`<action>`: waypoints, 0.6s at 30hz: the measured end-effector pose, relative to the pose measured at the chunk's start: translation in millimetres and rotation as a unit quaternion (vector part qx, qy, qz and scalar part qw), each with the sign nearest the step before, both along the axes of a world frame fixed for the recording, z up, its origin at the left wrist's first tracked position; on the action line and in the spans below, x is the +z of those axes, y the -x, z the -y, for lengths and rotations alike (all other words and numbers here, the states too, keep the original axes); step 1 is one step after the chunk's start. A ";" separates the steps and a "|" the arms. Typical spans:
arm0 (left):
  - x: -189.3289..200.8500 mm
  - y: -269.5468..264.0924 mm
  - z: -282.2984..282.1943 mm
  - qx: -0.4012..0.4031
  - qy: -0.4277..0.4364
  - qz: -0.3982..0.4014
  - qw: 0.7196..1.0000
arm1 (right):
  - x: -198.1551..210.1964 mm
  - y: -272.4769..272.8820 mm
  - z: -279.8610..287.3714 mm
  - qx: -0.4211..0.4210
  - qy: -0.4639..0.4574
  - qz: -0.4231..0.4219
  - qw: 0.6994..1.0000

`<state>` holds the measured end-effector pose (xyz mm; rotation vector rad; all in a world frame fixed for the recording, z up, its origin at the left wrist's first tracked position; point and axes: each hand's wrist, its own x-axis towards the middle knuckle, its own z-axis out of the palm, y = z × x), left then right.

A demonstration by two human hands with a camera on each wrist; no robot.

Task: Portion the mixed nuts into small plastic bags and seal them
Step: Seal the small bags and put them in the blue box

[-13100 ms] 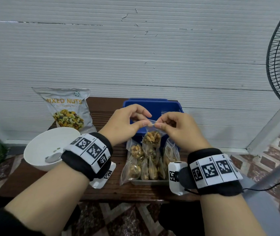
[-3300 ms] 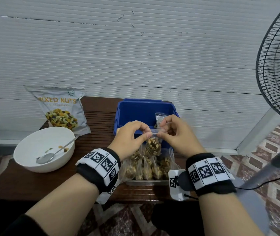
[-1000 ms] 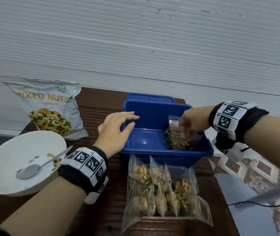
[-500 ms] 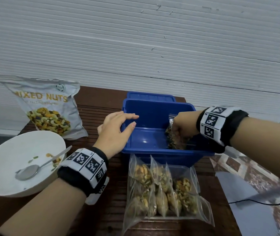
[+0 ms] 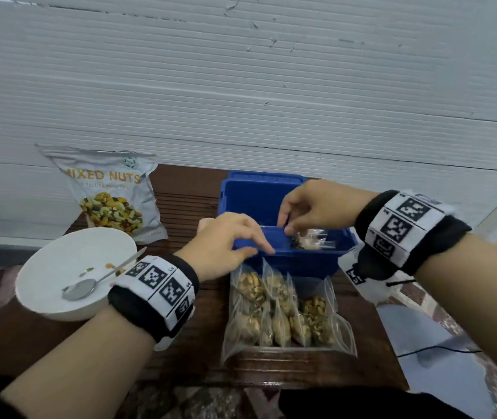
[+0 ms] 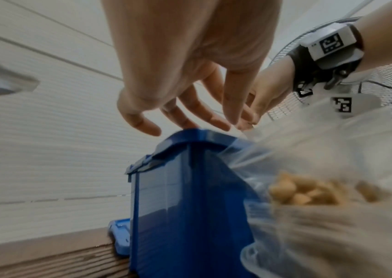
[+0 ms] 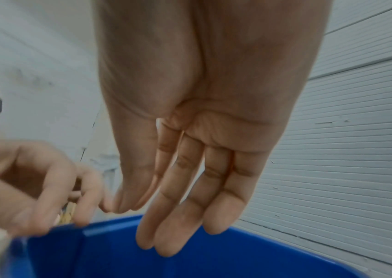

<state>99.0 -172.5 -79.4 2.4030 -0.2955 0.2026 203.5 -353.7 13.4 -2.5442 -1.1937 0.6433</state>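
Against a ribbed white wall, a dark wooden table.

On the desk, the bin stands at the back, right of the nut pouch. 1 small bag lies in the bin at its right side. A cluster of filled bags lies just before the bin. The bowl, with a spoon in it, sits left of them, before the pouch.

Glossy blue plastic bin, wooden table
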 end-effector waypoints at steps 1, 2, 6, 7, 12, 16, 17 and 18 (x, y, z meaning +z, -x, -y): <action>2.6 2.6 2.2 -0.013 -0.027 -0.012 0.999 | -3.0 9.8 1.9 -0.004 -0.011 -0.006 1.000; 5.0 5.4 5.2 -0.019 -0.058 -0.025 0.998 | -7.2 18.8 3.9 -0.008 -0.017 -0.008 1.000; 5.8 15.8 18.8 -0.005 -0.166 -0.032 0.986 | -29.8 46.5 12.7 -0.045 -0.003 0.004 0.999; 4.2 17.6 21.7 0.001 -0.185 -0.021 0.983 | -35.9 51.3 15.3 -0.057 0.001 0.013 0.998; 0.5 21.6 29.1 0.027 -0.167 0.026 0.985 | -58.7 71.3 29.5 -0.134 -0.074 -0.019 0.988; 5.6 24.3 33.5 0.029 -0.127 0.035 0.991 | -63.2 79.7 40.2 -0.174 -0.188 -0.093 0.962; 7.9 25.0 34.9 0.033 -0.116 0.034 0.992 | -62.5 80.2 42.2 -0.177 -0.206 -0.101 0.957; 10.2 25.3 36.0 0.035 -0.103 0.032 0.993 | -61.9 80.2 43.7 -0.180 -0.221 -0.103 0.953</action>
